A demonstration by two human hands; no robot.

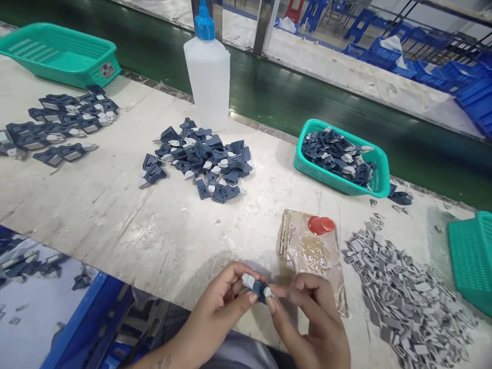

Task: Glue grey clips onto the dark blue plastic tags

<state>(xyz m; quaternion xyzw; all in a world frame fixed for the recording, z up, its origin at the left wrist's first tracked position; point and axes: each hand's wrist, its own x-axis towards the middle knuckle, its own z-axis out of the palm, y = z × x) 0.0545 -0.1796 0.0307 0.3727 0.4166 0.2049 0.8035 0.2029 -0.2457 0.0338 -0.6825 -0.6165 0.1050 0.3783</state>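
both hands pinch one small dark blue clip [258,288] at the near table [161,241] edge: left hand [217,307] grips its left end, right hand [311,318] its right. grey pad pile [407,292] lies right; loose blue clip heap [200,159] farther back, glue bottle [207,66] behind it.

Table [172,230]: pale, scuffed top. Far left: teal basket [57,54], rows of dark blue parts [61,123] just beside. Centre far: clear squeeze bottle [207,77], upright, blue cap; loose heap of blue parts [200,161] near it. Right: teal basket of blue parts [342,159]; cardboard piece [311,251] bearing red lid [321,224]; grey pads pile [407,297]; third teal basket [472,256] at right edge.
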